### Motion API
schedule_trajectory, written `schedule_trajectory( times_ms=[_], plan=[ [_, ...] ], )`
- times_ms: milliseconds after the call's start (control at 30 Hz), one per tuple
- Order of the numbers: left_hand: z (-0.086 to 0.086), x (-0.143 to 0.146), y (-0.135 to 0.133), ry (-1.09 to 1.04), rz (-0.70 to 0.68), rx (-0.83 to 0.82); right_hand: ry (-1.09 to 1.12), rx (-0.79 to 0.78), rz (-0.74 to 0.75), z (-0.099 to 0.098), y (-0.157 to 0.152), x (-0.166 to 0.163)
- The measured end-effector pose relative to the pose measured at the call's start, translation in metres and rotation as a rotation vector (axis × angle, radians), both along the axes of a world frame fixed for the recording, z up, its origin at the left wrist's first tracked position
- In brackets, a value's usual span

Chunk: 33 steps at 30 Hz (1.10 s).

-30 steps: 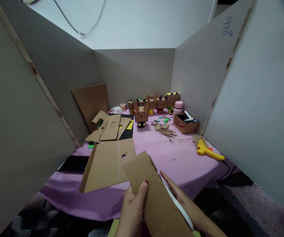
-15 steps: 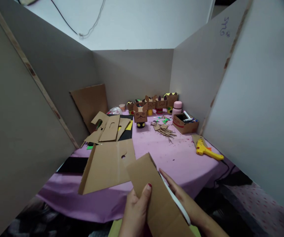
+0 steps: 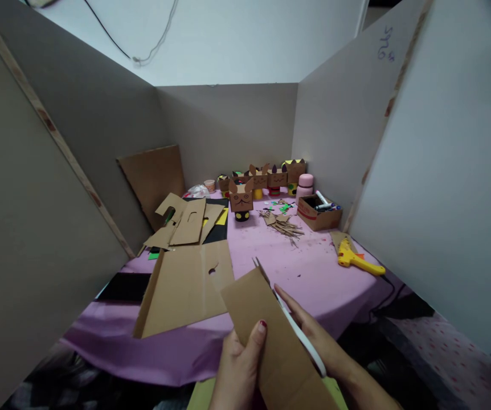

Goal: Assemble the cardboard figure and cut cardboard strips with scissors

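Note:
My left hand (image 3: 241,364) grips a brown piece of cardboard (image 3: 277,336), its thumb lying on top. White-handled scissors (image 3: 301,336) run along the right edge of that piece, and their blade tips stick out past its far corner. My right hand (image 3: 314,336) is closed on the scissors from the right side; most of its fingers are hidden behind the cardboard. Just left of the held piece, a larger cardboard sheet (image 3: 189,285) with a small hole lies over the table's front edge.
Cut cardboard pieces (image 3: 188,222) lie at the left. Cardboard animal figures (image 3: 241,199) stand at the back. Thin cardboard strips (image 3: 283,225) lie mid-table. A box of markers (image 3: 320,213), a pink bottle (image 3: 305,188) and a yellow glue gun (image 3: 359,259) are at right.
The scissors have slid forward along the cardboard's edge, so their tips now show beyond its far corner. Both hands and the cardboard have shifted slightly.

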<state>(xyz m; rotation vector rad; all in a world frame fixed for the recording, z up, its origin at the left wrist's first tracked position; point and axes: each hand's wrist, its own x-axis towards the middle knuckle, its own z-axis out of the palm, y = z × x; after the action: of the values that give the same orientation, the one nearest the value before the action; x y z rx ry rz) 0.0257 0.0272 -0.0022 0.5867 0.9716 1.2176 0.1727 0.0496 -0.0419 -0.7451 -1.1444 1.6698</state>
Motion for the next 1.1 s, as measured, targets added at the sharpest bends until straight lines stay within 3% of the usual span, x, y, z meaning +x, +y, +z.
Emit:
schedule_trajectory(
  times_ms=[433, 600, 733, 933, 1100],
  plan=[
    [-0.004, 0.005, -0.001, -0.045, 0.033, -0.08, 0.061, -0.066, -0.047, -0.005, 0.001, -0.006],
    [0.003, -0.003, 0.005, -0.013, -0.002, -0.069, -0.031, -0.021, -0.213, -0.005, 0.006, -0.002],
    [0.017, -0.016, 0.019, 0.107, -0.11, 0.05, -0.098, -0.002, -0.339, 0.003, 0.013, 0.006],
    [0.033, -0.03, 0.036, 0.337, -0.417, 0.223, -0.054, 0.11, -0.397, 0.04, 0.022, 0.012],
    [0.035, -0.037, 0.041, 0.629, -0.677, 0.349, -0.065, 0.183, -0.316, 0.056, 0.025, 0.021]
  ],
)
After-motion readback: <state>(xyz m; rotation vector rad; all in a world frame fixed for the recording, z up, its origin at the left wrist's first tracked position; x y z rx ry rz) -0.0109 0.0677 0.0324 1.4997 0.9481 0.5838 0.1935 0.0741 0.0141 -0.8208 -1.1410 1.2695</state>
